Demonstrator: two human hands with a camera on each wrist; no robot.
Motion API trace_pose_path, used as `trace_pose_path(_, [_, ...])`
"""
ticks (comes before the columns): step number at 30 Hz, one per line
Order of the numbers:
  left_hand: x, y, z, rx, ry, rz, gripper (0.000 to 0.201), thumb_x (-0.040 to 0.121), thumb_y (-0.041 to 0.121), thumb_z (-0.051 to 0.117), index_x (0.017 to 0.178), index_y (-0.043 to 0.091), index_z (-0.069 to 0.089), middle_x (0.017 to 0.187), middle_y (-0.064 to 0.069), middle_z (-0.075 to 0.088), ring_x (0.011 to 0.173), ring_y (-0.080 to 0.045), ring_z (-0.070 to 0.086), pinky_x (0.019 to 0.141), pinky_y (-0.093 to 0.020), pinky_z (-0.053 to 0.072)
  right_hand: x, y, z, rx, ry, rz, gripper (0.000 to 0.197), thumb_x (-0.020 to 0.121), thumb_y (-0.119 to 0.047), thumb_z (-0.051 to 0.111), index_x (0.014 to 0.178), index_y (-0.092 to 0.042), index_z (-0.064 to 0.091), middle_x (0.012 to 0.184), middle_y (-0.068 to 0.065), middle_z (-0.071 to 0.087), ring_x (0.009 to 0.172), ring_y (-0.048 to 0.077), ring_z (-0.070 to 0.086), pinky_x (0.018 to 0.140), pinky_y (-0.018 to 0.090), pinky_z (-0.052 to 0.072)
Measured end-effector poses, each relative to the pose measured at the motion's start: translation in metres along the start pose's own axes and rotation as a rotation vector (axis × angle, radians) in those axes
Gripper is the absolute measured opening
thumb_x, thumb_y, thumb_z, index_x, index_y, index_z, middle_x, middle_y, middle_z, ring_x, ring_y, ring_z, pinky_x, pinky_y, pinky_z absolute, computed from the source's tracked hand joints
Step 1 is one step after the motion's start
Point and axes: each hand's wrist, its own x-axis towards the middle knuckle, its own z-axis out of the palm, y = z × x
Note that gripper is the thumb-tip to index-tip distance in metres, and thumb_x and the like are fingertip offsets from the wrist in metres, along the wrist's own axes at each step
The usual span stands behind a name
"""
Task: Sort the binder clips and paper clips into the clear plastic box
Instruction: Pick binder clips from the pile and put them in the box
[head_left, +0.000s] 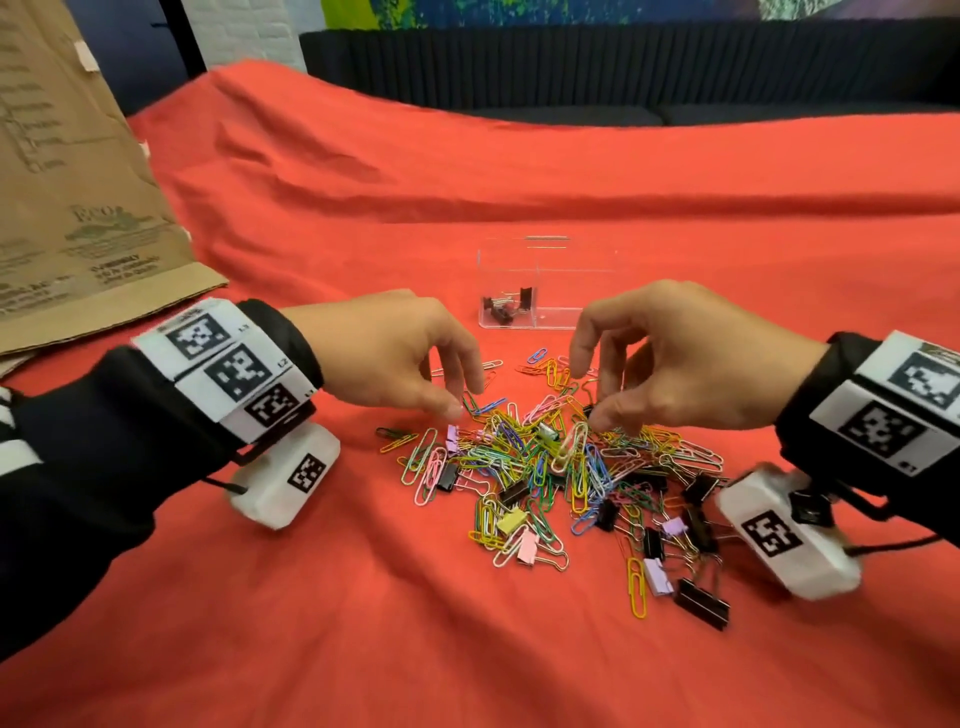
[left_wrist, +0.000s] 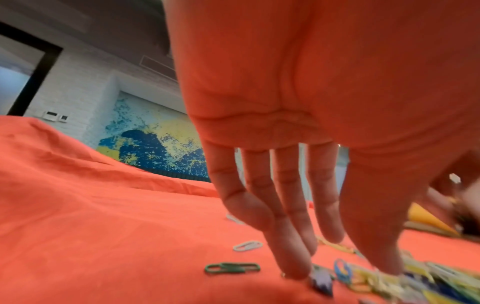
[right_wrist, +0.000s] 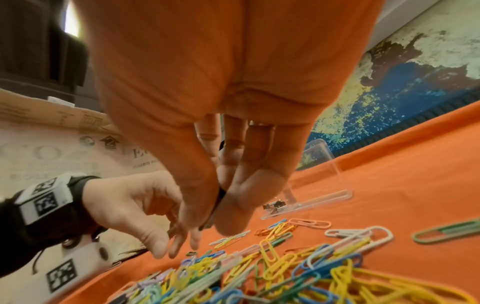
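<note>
Binder clips and paper clips (head_left: 550, 467) lie heaped at centre frame below the clear plastic box (head_left: 540, 283). Your right hand (head_left: 675, 358) pinches a black binder clip (right_wrist: 221, 197); left hand's (head_left: 384, 353) fingers (left_wrist: 291, 246) hang relaxed, empty. Tangled paper clips may drag along.

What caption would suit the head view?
Both hands, left hand and right hand, pick over mixed clips before a clear plastic box.

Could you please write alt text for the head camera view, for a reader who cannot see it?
Two hands work over a pile of colourful paper clips and binder clips on a red cloth: the right hand pinches a small dark clip, the left hand reaches down. Behind stands a clear plastic box holding a few black binder clips.
</note>
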Motion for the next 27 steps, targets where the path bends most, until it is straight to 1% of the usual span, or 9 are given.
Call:
trace_pose_path(2, [0.006,0.000,0.006,0.077,-0.045,-0.008,0.029,0.080,0.040,0.078,0.107,0.040,0.069,0.096,0.022,0.069,0.074,0.007,0.065,0.065,-0.008,0.042,0.003,-0.001,0.001,-0.102,0.026,-0.030,0.019,0.074,-0.014,0.087,0.078,-0.026,0.072,0.064,-0.012,0.071,0.056,0.003,0.066,0.057,0.019,0.049])
trace_pose_path(7, [0.018,-0.001,0.012,0.107,-0.073,-0.010,0.016,0.080,0.030,0.080,0.090,0.033,0.068,0.085,0.015,0.070,0.071,0.004,0.064,0.064,-0.011,0.042,0.010,-0.001,0.003,-0.134,0.031,-0.038,0.010,0.082,-0.018,0.079,0.080,-0.028,0.076,0.070,-0.003,0.071,0.064,0.009,0.063,0.063,0.024,0.049])
trace_pose_path(10, [0.021,-0.003,0.013,0.102,-0.075,-0.017,0.012,0.081,0.026,0.078,0.088,0.029,0.069,0.078,0.016,0.069,0.065,0.006,0.061,0.065,-0.016,0.045,0.012,0.000,0.006,-0.152,-0.006,-0.026,0.010,0.088,-0.020,0.072,0.080,-0.025,0.069,0.066,-0.008,0.068,0.061,0.002,0.060,0.063,0.022,0.048])
trace_pose_path(12, [0.019,-0.005,0.013,0.098,-0.108,-0.017,0.014,0.083,0.021,0.076,0.089,0.031,0.067,0.077,0.019,0.067,0.065,0.006,0.061,0.065,-0.017,0.045,0.014,-0.001,0.010,-0.133,-0.046,-0.016,0.014,0.089,-0.011,0.066,0.085,-0.024,0.063,0.071,-0.007,0.071,0.062,0.000,0.062,0.064,0.022,0.047])
trace_pose_path(15, [0.014,-0.006,0.011,0.102,-0.211,0.013,0.036,0.079,0.013,0.077,0.094,0.039,0.059,0.091,0.018,0.059,0.073,-0.001,0.062,0.066,-0.017,0.044,0.016,-0.003,0.016,-0.139,-0.133,-0.033,0.025,0.086,0.002,0.051,0.095,-0.021,0.054,0.084,-0.005,0.070,0.068,0.001,0.058,0.067,0.020,0.045])
trace_pose_path(18, [0.010,-0.006,0.013,0.130,-0.234,0.049,0.042,0.076,0.007,0.076,0.093,0.038,0.054,0.093,0.015,0.056,0.075,-0.005,0.062,0.067,-0.020,0.045,0.022,-0.005,0.023,-0.269,-0.244,0.003,0.024,0.088,-0.006,0.046,0.098,-0.028,0.050,0.088,0.000,0.066,0.081,0.020,0.057,0.072,0.034,0.044])
trace_pose_path(21, [0.009,-0.008,0.015,0.145,-0.198,0.003,0.028,0.080,0.012,0.075,0.089,0.035,0.060,0.079,0.015,0.062,0.068,0.003,0.058,0.061,-0.016,0.042,0.026,-0.011,0.029,-0.398,-0.267,0.073,0.010,0.095,-0.030,0.054,0.101,-0.024,0.056,0.086,-0.002,0.062,0.083,0.022,0.053,0.072,0.030,0.039])
trace_pose_path(24, [0.010,-0.008,0.015,0.144,-0.187,-0.019,0.021,0.082,0.017,0.075,0.086,0.032,0.061,0.069,0.017,0.060,0.060,0.007,0.054,0.059,-0.015,0.041,0.030,-0.016,0.035,-0.511,-0.256,0.070,0.033,0.089,-0.053,0.063,0.098,-0.022,0.060,0.088,0.001,0.063,0.083,0.022,0.052,0.072,0.029,0.042])
trace_pose_path(27, [0.009,-0.006,0.014,0.132,-0.191,-0.009,0.017,0.084,0.021,0.073,0.090,0.031,0.060,0.077,0.013,0.064,0.067,0.003,0.057,0.066,-0.020,0.045,0.032,-0.018,0.039,-0.509,-0.260,0.026,0.025,0.091,-0.041,0.065,0.105,-0.021,0.066,0.083,-0.006,0.062,0.085,0.021,0.055,0.071,0.026,0.038])
